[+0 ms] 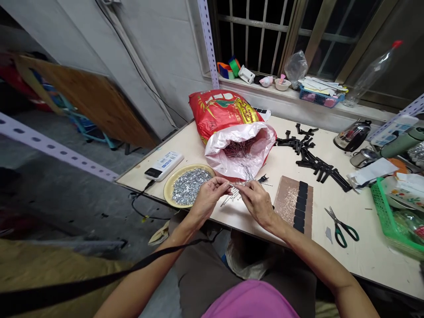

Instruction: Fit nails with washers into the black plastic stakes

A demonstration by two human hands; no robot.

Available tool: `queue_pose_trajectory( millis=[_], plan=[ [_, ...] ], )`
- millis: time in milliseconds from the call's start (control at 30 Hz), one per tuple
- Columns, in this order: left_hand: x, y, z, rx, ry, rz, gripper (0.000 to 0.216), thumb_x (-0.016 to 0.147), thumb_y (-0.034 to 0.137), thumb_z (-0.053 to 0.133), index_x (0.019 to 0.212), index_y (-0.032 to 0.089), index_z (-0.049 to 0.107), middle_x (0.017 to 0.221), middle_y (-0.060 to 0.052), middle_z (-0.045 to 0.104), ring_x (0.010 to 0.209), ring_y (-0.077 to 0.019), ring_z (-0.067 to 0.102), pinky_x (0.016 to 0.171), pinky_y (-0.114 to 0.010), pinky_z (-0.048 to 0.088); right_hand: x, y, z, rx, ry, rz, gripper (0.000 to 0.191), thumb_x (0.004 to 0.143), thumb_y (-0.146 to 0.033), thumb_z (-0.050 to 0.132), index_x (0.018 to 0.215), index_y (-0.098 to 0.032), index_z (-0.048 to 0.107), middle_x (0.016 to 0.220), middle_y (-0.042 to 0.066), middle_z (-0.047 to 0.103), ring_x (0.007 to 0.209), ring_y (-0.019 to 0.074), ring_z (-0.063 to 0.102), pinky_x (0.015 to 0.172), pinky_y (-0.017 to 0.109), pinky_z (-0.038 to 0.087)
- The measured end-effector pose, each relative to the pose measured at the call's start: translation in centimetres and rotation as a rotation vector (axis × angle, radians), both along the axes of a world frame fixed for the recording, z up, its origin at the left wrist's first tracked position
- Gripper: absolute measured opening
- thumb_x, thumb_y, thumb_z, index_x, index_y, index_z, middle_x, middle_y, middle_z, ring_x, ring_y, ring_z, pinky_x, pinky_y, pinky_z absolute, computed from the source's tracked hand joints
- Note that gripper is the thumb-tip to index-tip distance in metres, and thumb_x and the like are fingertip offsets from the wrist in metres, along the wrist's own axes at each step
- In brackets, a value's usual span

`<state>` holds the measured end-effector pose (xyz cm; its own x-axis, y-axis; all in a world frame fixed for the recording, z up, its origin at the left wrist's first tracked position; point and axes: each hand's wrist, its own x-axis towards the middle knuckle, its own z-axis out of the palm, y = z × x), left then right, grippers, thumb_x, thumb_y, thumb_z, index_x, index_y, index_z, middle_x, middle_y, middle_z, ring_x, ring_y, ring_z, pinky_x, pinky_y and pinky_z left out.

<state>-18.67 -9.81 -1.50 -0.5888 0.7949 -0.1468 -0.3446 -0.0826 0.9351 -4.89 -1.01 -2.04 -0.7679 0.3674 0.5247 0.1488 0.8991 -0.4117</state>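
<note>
Left hand [208, 198] and right hand [256, 204] pinch thin metal pins [232, 187] in closed fingertips, just beside a yellow plate [168, 187] of small washers [192, 186].

Green-handled scissors [341, 228] on pale table [371, 260], near green plastic basket [387, 221]; steel kettle [353, 135] farther back; power bank [164, 165] at left; plastic bottle [372, 75] by barred window [255, 35].
</note>
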Motion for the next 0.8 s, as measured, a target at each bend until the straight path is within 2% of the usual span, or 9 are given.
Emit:
queue_pose_trajectory(
  millis=[167, 367, 567, 800],
  plan=[
    [0.6, 0.1, 0.1, 0.014, -0.074, 0.007, 0.039, 0.047, 0.038, 0.086, 0.066, 0.014, 0.063, 0.056, 0.003, 0.061, 0.055, -0.0084, 0.056, 0.06, -0.022, 0.049, 0.6, 0.2, -0.1, 0.005, -0.013, -0.008, 0.032, 0.095, -0.019, 0.044, 0.118, -0.024, 0.065, 0.08, 0.004, 0.053, 0.076, 0.0157, 0.052, 0.064, 0.024, 0.047],
    [1.2, 0.6, 0.2, 0.018, -0.088, -0.009, 0.035, 0.048, 0.037, 0.086, 0.064, 0.013, 0.065, 0.058, 0.001, 0.062, 0.055, -0.0088, 0.057, 0.06, -0.023, 0.049, 1.2, 0.5, -0.2, 0.058, -0.07, -0.071, 0.03, 0.094, -0.018, 0.047, 0.115, -0.027, 0.066, 0.08, 0.004, 0.053, 0.077, 0.0151, 0.051, 0.063, 0.023, 0.045],
    [1.4, 1.4, 0.0, -0.032, -0.012, -0.03, 0.035, 0.049, 0.037, 0.085, 0.064, 0.014, 0.065, 0.055, 0.002, 0.061, 0.054, -0.0091, 0.056, 0.06, -0.023, 0.048, 1.8, 0.7, -0.3, 0.072, -0.095, -0.112, 0.028, 0.094, -0.019, 0.047, 0.112, -0.026, 0.067, 0.08, 0.004, 0.055, 0.077, 0.0153, 0.052, 0.062, 0.023, 0.045],
    [1.8, 2.1, -0.7, -0.1, 0.109, -0.048, 0.042, 0.049, 0.045, 0.083, 0.072, 0.014, 0.067, 0.067, -0.001, 0.067, 0.056, -0.0113, 0.058, 0.061, -0.028, 0.05, 2.2, 1.1, -1.1, 0.077, -0.105, -0.183, 0.02, 0.094, -0.023, 0.049, 0.102, -0.022, 0.068, 0.081, 0.005, 0.06, 0.078, 0.016, 0.055, 0.065, 0.025, 0.046]
  ],
)
